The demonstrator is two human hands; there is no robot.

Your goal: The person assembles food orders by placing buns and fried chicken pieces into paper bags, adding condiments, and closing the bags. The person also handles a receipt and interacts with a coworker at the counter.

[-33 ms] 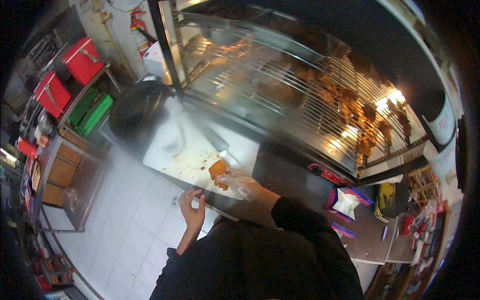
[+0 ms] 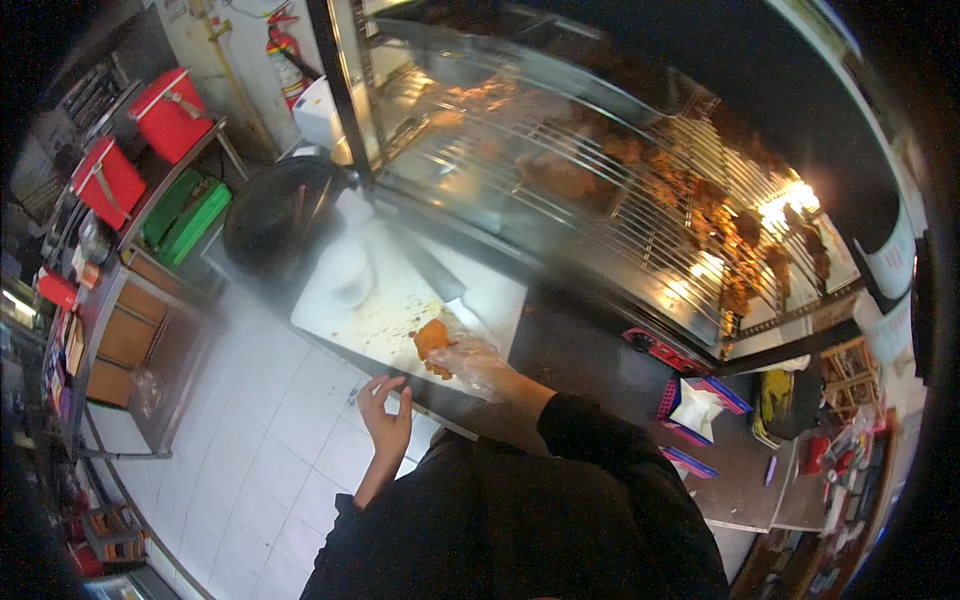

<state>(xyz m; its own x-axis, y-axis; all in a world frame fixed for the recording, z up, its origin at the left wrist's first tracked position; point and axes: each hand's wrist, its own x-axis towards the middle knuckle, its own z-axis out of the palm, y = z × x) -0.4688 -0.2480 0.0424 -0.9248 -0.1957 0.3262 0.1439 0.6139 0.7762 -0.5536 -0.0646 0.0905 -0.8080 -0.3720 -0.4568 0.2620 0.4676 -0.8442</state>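
My right hand (image 2: 475,367), in a clear plastic glove, is closed on an orange-brown piece of fried food (image 2: 432,338) near the front edge of a white cutting board (image 2: 330,308). Smaller bits of the same colour show just beneath its fingers. Beyond that hand lies a knife (image 2: 450,287), its dark handle pointing away to the left and its pale blade partly behind the glove. Crumbs dot the board around the food. My bare left hand (image 2: 388,425) is raised over the floor in front of the counter, fingers bent and apart, holding nothing.
A lit glass display cabinet (image 2: 560,190) with racks of browned food stands behind the board. Left of the board is a large dark pan (image 2: 275,215). Paper boxes (image 2: 690,408) sit on the counter to the right. Red boxes (image 2: 170,115) and a green crate (image 2: 190,220) stand far left.
My right hand has shifted slightly left over the board with the fried food. The view has moved a little; my left hand stays almost where it was.
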